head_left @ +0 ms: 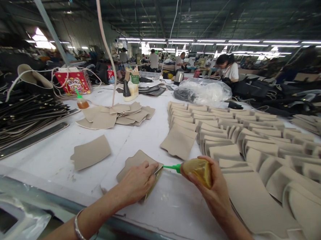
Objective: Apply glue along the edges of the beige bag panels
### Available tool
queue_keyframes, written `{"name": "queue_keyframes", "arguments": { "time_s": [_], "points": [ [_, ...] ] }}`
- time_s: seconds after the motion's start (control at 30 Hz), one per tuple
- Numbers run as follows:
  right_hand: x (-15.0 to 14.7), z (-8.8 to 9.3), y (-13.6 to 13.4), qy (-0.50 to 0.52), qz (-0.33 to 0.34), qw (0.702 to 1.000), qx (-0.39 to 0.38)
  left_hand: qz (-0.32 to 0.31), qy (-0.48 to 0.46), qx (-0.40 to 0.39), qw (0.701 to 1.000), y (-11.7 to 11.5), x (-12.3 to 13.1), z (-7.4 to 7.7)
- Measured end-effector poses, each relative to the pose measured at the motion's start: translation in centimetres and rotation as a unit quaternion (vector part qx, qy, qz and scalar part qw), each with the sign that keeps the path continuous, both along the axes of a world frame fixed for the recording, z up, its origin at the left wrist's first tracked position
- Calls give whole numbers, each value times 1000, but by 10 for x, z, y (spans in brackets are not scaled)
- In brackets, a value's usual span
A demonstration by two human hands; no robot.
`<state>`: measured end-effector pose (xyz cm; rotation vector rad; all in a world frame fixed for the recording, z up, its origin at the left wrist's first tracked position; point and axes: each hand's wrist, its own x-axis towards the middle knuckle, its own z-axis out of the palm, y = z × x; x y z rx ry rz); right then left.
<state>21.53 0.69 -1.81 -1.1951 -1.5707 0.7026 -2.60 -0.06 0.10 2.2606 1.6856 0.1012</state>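
Observation:
My left hand [139, 180] presses down on a beige piece [133, 162] lying on the white table, its fingers together near the right corner. A shiny yellowish strip [153, 184] shows along the edge beside my fingers. My right hand [213, 184] is wrapped round a squeeze bottle [197, 170] of amber liquid, tipped on its side. Its green nozzle [171, 167] points left, with the tip at the corner of the beige piece. Another beige piece [91, 152] lies flat to the left, and one more [179, 141] lies behind the bottle.
Rows of overlapping beige pieces [257, 140] cover the right side. A loose beige pile [117, 115], a second bottle [82, 101] and a red box [74, 81] stand farther back. Dark strips [21, 118] are heaped at left. A clear plastic bag [203, 90] and people are behind.

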Motion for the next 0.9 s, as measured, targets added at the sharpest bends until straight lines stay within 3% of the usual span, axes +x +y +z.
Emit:
{"name": "queue_keyframes", "arguments": {
  "time_s": [0.13, 0.23, 0.3, 0.37, 0.47, 0.57, 0.67, 0.77, 0.83, 0.9],
  "points": [
    [-4, 1, -9, 10, 27, 999, -26, 8, -1, -3, 1000, 0, 1, -2],
    [-5, -1, -18, 159, 92, 972, -144, 15, -15, -8, 1000, 1, 1, -1],
    [-4, -3, -18, 313, 104, 915, -232, 15, -50, -23, 998, 2, -3, 0],
    [-1, -3, -15, 450, 63, 839, -298, 28, -99, -31, 994, 4, -9, 0],
    [5, 0, -8, 588, -1, 739, -328, 140, -93, 20, 986, 10, -27, -5],
    [13, 0, -3, 667, 2, 672, -322, 230, -27, 42, 972, 21, -49, -12],
    [24, -6, -3, 706, 56, 628, -323, 225, -92, -34, 969, 32, -66, -14],
    [37, -13, -3, 710, 165, 612, -306, 237, -261, -159, 922, 36, -76, -5],
    [44, -15, -3, 712, 221, 604, -282, 260, -385, -232, 855, 36, -78, 4],
    [47, -14, -3, 717, 251, 595, -264, 276, -490, -255, 786, 38, -75, 12]
  ]
}}
